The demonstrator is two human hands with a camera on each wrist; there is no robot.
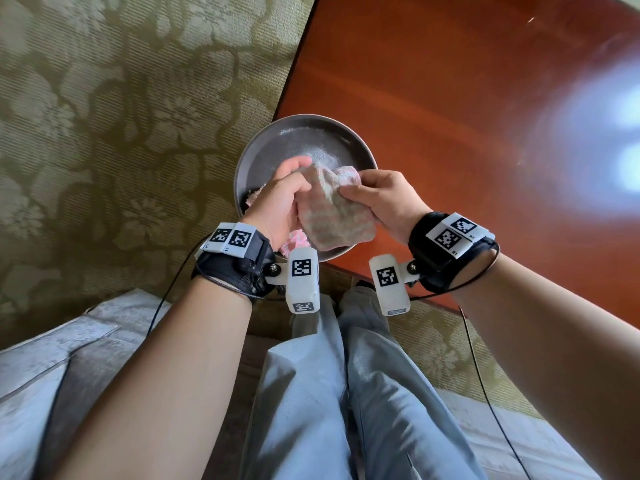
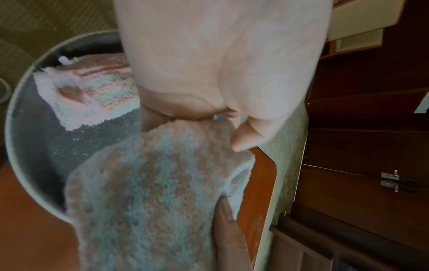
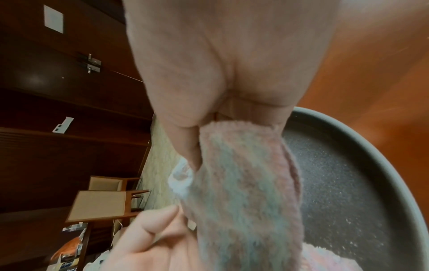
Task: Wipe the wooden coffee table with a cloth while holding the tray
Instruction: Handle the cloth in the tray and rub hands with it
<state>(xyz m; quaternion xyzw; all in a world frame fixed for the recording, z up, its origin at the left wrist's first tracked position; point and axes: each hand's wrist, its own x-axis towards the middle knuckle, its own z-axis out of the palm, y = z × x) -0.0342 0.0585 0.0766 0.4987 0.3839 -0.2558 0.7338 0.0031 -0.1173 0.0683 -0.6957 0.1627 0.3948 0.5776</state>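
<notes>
A round grey tray (image 1: 277, 133) sits on the near left corner of the reddish wooden coffee table (image 1: 450, 98), partly overhanging its edge. Above the tray both hands hold a fluffy pink-and-pale-blue cloth (image 1: 329, 209). My left hand (image 1: 284, 199) grips its left side; my right hand (image 1: 377, 195) pinches its right side. In the left wrist view the cloth (image 2: 150, 192) hangs from the curled fingers over the tray (image 2: 14, 146), where another part of pink cloth (image 2: 92, 91) lies. The right wrist view shows the cloth (image 3: 250, 183) pinched above the speckled tray (image 3: 348, 183).
A green floral carpet (image 1: 121, 116) covers the floor left of the table. My legs in light blue trousers (image 1: 346, 393) are below, beside a pale cushion (image 1: 52, 358). Dark wood cabinets (image 2: 371, 128) and wooden chairs (image 3: 102, 203) stand further off. A bright glare lies on the table's right side.
</notes>
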